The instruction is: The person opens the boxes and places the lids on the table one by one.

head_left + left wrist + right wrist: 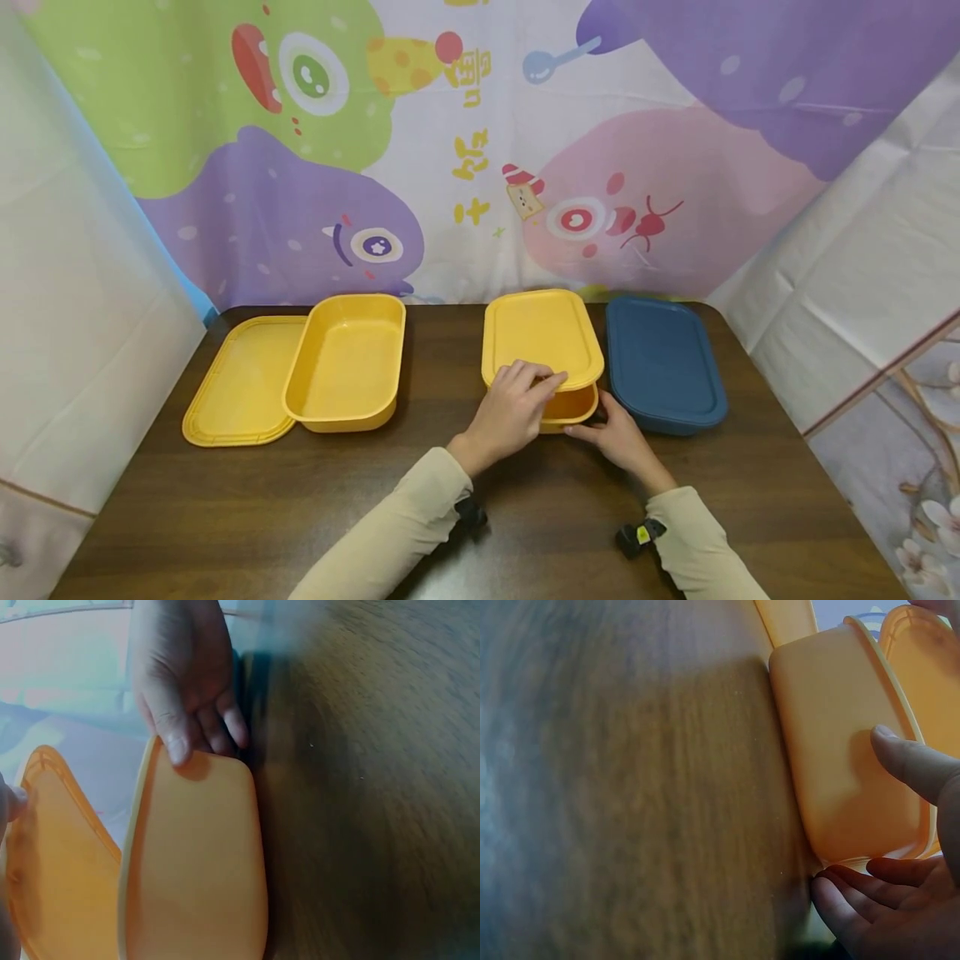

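Observation:
My left hand [510, 408] pinches the front edge of a yellow lid [540, 337] [60, 862]. That edge is raised, leaving a gap over a yellow food box [566, 406] [840, 742]. The lid's far end lies over the back of the box. Around the box's front right corner, my right hand [618, 437] [930, 907] steadies it. Its thumb presses the front wall and its fingers lie along the right side, as the right wrist view shows. From the left wrist view, the lid stands tilted away from the box rim.
Just right stands a blue box [663, 362] with its lid on. Farther left, an uncovered yellow box [345, 358] partly overlaps a flat yellow lid [243, 383]. Behind the brown table [442, 533] hangs a cartoon-printed cloth [465, 250].

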Tool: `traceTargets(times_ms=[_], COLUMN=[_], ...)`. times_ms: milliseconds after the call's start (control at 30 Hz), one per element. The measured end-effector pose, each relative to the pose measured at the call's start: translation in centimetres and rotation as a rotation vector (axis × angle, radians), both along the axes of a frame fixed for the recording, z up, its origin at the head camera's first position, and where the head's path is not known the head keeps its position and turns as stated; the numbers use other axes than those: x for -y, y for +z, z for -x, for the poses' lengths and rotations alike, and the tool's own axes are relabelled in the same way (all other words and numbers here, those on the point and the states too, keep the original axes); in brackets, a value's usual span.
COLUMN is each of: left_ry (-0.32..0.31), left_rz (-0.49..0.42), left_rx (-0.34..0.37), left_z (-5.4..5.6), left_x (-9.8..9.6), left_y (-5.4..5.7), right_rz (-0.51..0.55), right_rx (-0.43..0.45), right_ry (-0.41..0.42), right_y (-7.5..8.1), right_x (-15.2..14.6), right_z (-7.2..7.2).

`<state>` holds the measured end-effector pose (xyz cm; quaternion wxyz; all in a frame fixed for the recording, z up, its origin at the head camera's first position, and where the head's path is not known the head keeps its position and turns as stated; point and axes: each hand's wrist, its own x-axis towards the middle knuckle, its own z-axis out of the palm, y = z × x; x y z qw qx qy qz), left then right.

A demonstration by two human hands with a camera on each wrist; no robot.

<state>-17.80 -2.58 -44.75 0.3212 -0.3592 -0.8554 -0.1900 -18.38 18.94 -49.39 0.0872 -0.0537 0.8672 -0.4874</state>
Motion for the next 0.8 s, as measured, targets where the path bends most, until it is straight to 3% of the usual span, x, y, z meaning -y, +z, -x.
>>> traceTargets(times_ms=[233, 800], left_ry=[-0.026, -0.034], left_rz=[-0.122, -0.292], left_rx=[0.019, 0.043], left_z=[0.31, 0.36], left_x=[0.04, 0.19], left_y=[0.47, 0.82], right_rz=[0.004, 0.004], right_rx=[-0.005, -0.009], right_ry=[0.001, 0.021], right_y=[0.01, 0.16], right_x=[-0.03, -0.09], right_z=[0.22, 0.12])
